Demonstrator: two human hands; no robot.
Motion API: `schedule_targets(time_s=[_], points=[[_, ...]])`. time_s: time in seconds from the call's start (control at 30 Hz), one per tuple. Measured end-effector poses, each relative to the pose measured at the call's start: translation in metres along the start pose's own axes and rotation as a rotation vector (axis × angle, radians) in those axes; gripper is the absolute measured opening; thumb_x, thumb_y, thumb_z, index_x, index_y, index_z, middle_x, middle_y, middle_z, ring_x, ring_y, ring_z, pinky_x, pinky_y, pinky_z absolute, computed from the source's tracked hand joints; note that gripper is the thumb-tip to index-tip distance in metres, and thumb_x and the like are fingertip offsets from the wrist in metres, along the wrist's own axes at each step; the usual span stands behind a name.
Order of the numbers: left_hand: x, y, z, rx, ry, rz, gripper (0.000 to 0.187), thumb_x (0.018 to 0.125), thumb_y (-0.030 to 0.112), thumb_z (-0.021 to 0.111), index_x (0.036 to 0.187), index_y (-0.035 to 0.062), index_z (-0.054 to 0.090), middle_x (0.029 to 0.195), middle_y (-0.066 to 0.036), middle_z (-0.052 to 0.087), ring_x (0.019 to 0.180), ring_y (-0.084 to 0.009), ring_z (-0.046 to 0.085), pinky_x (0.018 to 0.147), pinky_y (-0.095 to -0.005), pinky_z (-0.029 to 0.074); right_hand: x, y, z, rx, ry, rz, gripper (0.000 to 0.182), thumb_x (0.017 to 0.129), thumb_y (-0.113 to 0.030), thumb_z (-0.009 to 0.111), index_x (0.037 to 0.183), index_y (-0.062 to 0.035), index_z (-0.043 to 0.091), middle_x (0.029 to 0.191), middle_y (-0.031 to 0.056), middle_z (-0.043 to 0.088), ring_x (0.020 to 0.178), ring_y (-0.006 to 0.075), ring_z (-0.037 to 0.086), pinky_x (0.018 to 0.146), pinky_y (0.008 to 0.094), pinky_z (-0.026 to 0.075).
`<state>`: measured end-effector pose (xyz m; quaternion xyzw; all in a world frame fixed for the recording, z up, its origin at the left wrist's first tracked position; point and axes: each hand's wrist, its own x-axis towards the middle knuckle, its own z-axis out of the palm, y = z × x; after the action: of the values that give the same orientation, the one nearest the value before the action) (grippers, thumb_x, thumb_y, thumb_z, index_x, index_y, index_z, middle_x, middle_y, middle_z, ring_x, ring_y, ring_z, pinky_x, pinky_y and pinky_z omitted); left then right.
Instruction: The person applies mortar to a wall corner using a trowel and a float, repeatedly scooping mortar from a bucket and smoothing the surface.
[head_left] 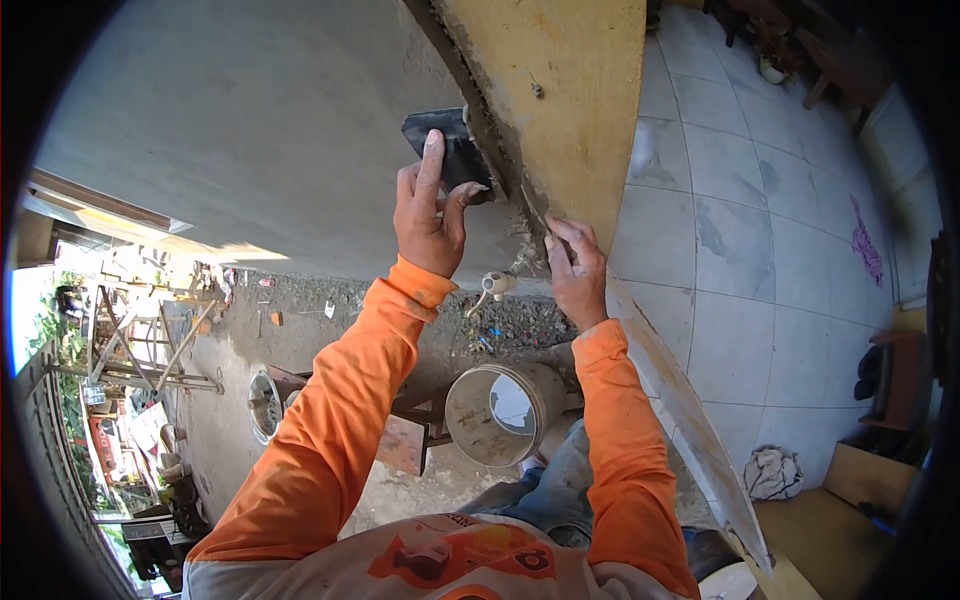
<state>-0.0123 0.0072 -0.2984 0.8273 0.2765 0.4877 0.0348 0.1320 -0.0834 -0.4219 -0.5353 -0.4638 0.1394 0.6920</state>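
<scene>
My left hand (430, 215) grips a black plastering float (455, 150), its face flat against the grey plastered wall (270, 120). The float lies beside a rough, mortar-covered edge (480, 110) where the grey wall meets a yellow panel (560, 100). Lower along that edge is my right hand (578, 275), with thumb and fingers closed at the panel's bottom corner. What those fingers pinch, if anything, cannot be made out. A cream tap (495, 285) sticks out below the wall, between my two hands.
A bucket (505, 415) with a little liquid stands near my legs. A metal basin (265, 405) is to its left. A long pale board (690, 410) slants down at right, bordering a tiled floor (740, 240). Wooden trestles (150, 330) stand at far left.
</scene>
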Motion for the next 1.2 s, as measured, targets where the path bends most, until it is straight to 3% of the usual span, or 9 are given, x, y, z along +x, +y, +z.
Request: schedule_targets(time_s=[0.17, 0.3, 0.37, 0.43, 0.5, 0.57, 0.83, 1.03, 1.2], points=[[-0.001, -0.002, 0.002, -0.005, 0.002, 0.002, 0.076, 0.075, -0.014, 0.067, 0.144, 0.0043, 0.040, 0.095, -0.007, 0.050, 0.083, -0.0144, 0.050, 0.064, -0.0233, 0.056, 0.038, -0.031, 0.025, 0.094, 0.049, -0.150, 0.025, 0.087, 0.001, 0.060, 0.109, -0.0066, 0.066, 0.100, 0.0137, 0.061, 0.088, 0.0286, 0.064, 0.077, 0.0341, 0.051], [-0.001, -0.001, 0.000, 0.024, -0.013, 0.025, 0.076, 0.076, -0.014, 0.067, 0.145, 0.0032, 0.039, 0.095, -0.008, 0.050, 0.084, -0.0152, 0.051, 0.066, -0.0231, 0.054, 0.029, -0.005, 0.041, -0.009, 0.072, -0.242, 0.025, 0.086, 0.000, 0.061, 0.109, -0.0072, 0.066, 0.099, 0.0129, 0.060, 0.087, 0.0295, 0.063, 0.075, 0.0360, 0.052], [-0.003, -0.003, 0.001, 0.005, -0.012, 0.010, 0.077, 0.076, -0.014, 0.067, 0.145, 0.0032, 0.039, 0.095, -0.008, 0.050, 0.084, -0.0156, 0.051, 0.068, -0.0236, 0.053, 0.010, 0.013, 0.037, -0.004, 0.059, -0.211, 0.027, 0.085, 0.001, 0.062, 0.109, -0.0074, 0.067, 0.099, 0.0133, 0.060, 0.086, 0.0289, 0.064, 0.075, 0.0353, 0.052], [-0.001, -0.002, 0.003, -0.022, -0.008, 0.004, 0.078, 0.075, -0.014, 0.068, 0.145, 0.0032, 0.039, 0.095, -0.008, 0.051, 0.084, -0.0159, 0.051, 0.069, -0.0241, 0.052, -0.007, 0.026, 0.024, 0.075, -0.025, -0.010, 0.028, 0.084, 0.002, 0.062, 0.111, -0.0078, 0.068, 0.100, 0.0132, 0.061, 0.085, 0.0273, 0.064, 0.076, 0.0336, 0.051], [-0.001, 0.001, 0.001, 0.004, -0.006, 0.024, 0.078, 0.075, -0.014, 0.068, 0.145, 0.0033, 0.039, 0.096, -0.008, 0.052, 0.084, -0.0163, 0.052, 0.072, -0.0253, 0.052, -0.016, 0.024, 0.007, 0.035, -0.025, -0.019, 0.028, 0.086, 0.002, 0.060, 0.111, -0.0078, 0.068, 0.100, 0.0132, 0.061, 0.084, 0.0256, 0.064, 0.076, 0.0321, 0.051], [-0.001, 0.002, -0.001, 0.030, -0.012, 0.031, 0.078, 0.075, -0.014, 0.068, 0.145, 0.0032, 0.039, 0.097, -0.008, 0.053, 0.084, -0.0165, 0.052, 0.073, -0.0257, 0.052, -0.015, 0.013, -0.004, 0.076, -0.042, 0.117, 0.029, 0.086, 0.004, 0.059, 0.113, -0.0055, 0.067, 0.103, 0.0112, 0.061, 0.088, 0.0197, 0.062, 0.079, 0.0285, 0.050], [-0.002, 0.000, 0.001, 0.027, -0.004, -0.007, 0.078, 0.074, -0.013, 0.069, 0.144, 0.0048, 0.040, 0.094, -0.008, 0.051, 0.083, -0.0161, 0.052, 0.067, -0.0242, 0.054, 0.010, 0.000, 0.019, 0.004, 0.009, -0.159, 0.024, 0.087, 0.001, 0.060, 0.108, -0.0065, 0.068, 0.099, 0.0134, 0.061, 0.086, 0.0260, 0.063, 0.077, 0.0333, 0.051], [0.001, 0.005, -0.001, 0.013, 0.015, -0.008, 0.074, 0.077, -0.007, 0.071, 0.143, 0.0078, 0.042, 0.096, -0.011, 0.053, 0.080, -0.0181, 0.055, 0.064, -0.0249, 0.056, -0.091, 0.041, -0.044, -0.070, -0.037, 0.266, 0.025, 0.086, 0.000, 0.061, 0.110, -0.0025, 0.066, 0.099, 0.0152, 0.063, 0.093, 0.0273, 0.062, 0.084, 0.0324, 0.049], [-0.003, 0.013, 0.005, 0.032, 0.069, -0.075, 0.074, 0.078, -0.002, 0.072, 0.144, 0.0112, 0.041, 0.103, -0.013, 0.054, 0.082, -0.0215, 0.058, 0.065, -0.0300, 0.052, -0.136, 0.018, -0.087, -0.083, -0.012, 0.363, 0.025, 0.088, 0.000, 0.060, 0.113, -0.0015, 0.064, 0.102, 0.0104, 0.063, 0.095, 0.0197, 0.061, 0.086, 0.0301, 0.047]])
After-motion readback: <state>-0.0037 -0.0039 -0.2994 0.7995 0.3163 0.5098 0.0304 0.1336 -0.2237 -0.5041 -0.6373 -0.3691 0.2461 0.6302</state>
